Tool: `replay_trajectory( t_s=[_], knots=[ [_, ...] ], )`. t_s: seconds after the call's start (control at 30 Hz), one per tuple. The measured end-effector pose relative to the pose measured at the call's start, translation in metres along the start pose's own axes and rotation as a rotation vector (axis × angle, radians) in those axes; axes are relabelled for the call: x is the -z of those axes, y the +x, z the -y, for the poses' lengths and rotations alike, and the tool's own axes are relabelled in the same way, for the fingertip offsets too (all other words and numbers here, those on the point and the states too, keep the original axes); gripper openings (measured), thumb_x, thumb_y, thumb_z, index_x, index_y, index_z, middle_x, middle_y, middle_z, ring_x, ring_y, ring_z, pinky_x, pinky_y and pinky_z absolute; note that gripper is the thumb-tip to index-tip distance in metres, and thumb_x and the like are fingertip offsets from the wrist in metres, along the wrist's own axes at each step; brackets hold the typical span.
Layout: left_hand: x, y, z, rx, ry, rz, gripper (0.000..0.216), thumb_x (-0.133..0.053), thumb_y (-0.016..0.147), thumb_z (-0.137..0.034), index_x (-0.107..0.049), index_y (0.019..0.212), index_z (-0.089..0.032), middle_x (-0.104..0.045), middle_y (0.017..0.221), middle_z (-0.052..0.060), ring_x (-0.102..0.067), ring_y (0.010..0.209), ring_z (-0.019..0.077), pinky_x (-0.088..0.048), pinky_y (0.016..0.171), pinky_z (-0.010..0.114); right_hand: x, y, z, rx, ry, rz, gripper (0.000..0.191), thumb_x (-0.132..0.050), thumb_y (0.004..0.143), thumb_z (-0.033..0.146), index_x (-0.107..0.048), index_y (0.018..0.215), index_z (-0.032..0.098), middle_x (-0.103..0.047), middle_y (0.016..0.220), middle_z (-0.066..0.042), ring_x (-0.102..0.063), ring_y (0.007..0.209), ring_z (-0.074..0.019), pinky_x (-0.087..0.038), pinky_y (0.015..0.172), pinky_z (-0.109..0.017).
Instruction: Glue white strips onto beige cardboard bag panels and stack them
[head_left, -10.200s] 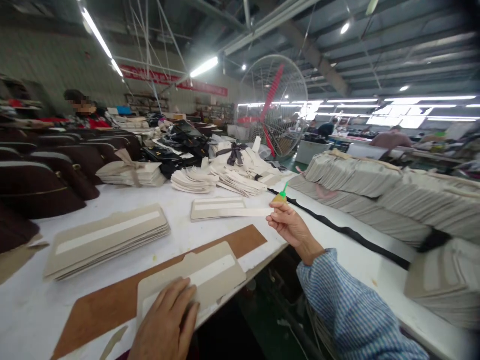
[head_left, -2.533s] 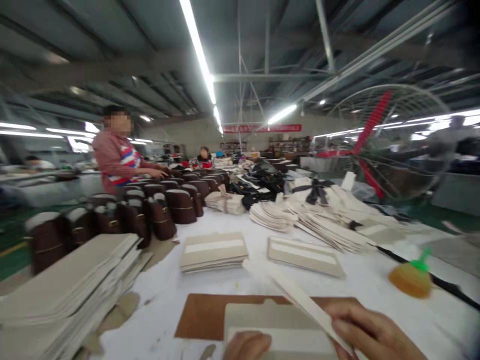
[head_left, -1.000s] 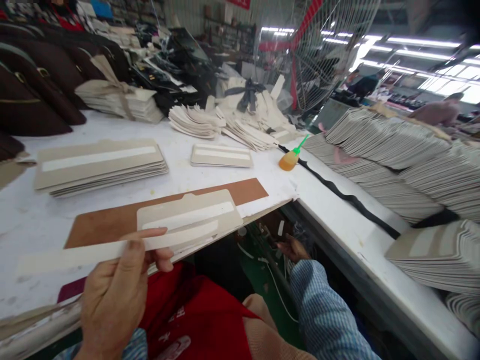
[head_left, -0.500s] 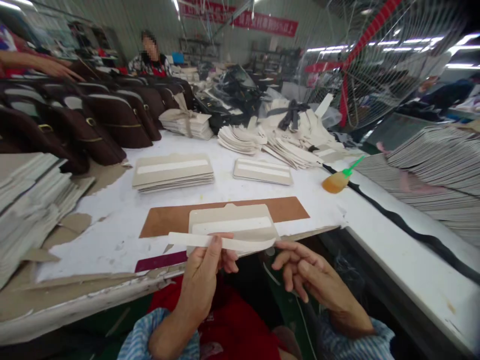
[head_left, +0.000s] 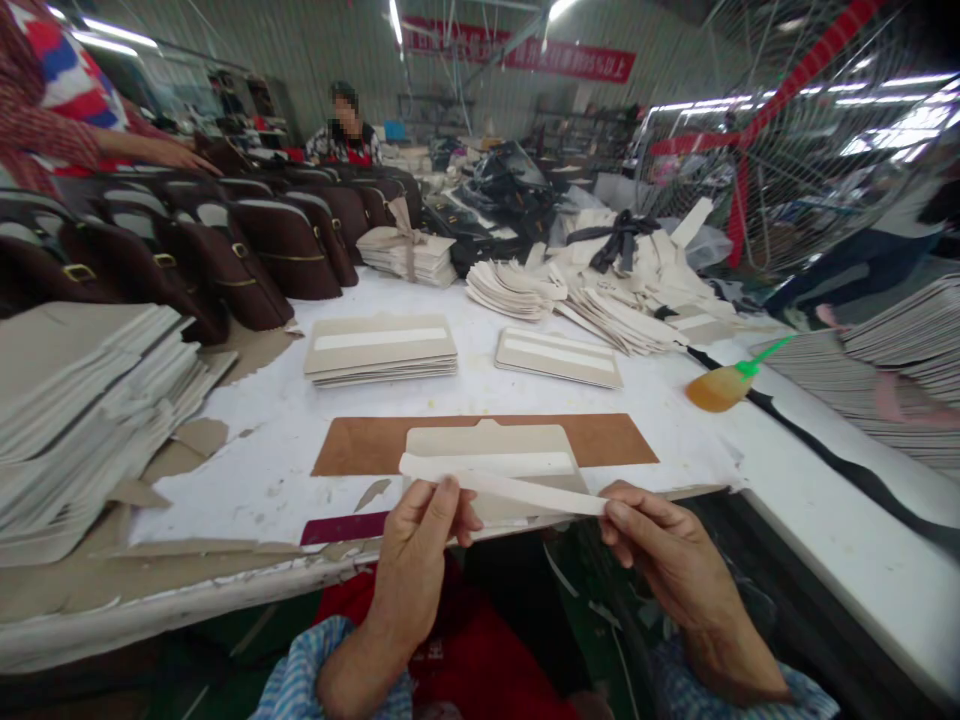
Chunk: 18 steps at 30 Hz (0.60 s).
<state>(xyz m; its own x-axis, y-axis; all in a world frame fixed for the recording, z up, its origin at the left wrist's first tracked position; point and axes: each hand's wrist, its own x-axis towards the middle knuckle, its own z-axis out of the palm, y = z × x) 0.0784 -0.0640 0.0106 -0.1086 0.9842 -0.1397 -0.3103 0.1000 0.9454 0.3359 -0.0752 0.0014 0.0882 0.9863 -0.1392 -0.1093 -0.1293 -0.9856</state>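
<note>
A long white strip (head_left: 510, 488) is stretched between my two hands just above the table's near edge. My left hand (head_left: 420, 545) pinches its left end and my right hand (head_left: 664, 550) pinches its right end. Right behind the strip a grey card piece with a white band (head_left: 491, 450) lies on a brown board (head_left: 600, 440). An orange glue bottle with a green nozzle (head_left: 724, 383) lies on its side to the right, apart from both hands.
Two stacks of banded card pieces (head_left: 379, 345) (head_left: 559, 355) sit behind the board. A tall card stack (head_left: 82, 400) is at left, dark brown bags (head_left: 247, 240) behind it, with two other people beyond. Loose card piles (head_left: 622, 300) and a big fan (head_left: 795, 150) stand at right.
My right hand has come up from below the table and taken the strip's right end. The strip is now held by both hands. The camera has panned slightly left.
</note>
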Motion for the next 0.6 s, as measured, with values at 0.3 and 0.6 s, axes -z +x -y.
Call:
replay_trajectory(
  t_s=[0.3, 0.6],
  knots=[
    [0.022, 0.019, -0.015, -0.05, 0.065, -0.078, 0.04, -0.082, 0.082, -0.056, -0.074, 0.086, -0.018, -0.071, 0.079, 0.002, -0.062, 0.069, 0.0111, -0.05, 0.061, 0.02, 0.015, 0.026, 0.009, 0.083, -0.106, 0.15, 0.037, -0.086, 0.082, 0.055, -0.078, 0.077, 0.019, -0.056, 0.063, 0.0, -0.047, 0.056, -0.012, -0.038, 0.051, -0.025],
    [0.021, 0.013, -0.02, -0.047, 0.013, 0.029, 0.045, -0.085, 0.082, -0.052, -0.073, 0.111, -0.02, -0.077, 0.107, 0.007, -0.071, 0.079, 0.0155, -0.054, 0.06, 0.022, 0.007, 0.034, 0.013, 0.145, -0.152, 0.269, 0.033, -0.081, 0.09, 0.05, -0.076, 0.076, 0.021, -0.056, 0.069, 0.0, -0.05, 0.059, -0.0118, -0.041, 0.054, -0.025]
  ],
)
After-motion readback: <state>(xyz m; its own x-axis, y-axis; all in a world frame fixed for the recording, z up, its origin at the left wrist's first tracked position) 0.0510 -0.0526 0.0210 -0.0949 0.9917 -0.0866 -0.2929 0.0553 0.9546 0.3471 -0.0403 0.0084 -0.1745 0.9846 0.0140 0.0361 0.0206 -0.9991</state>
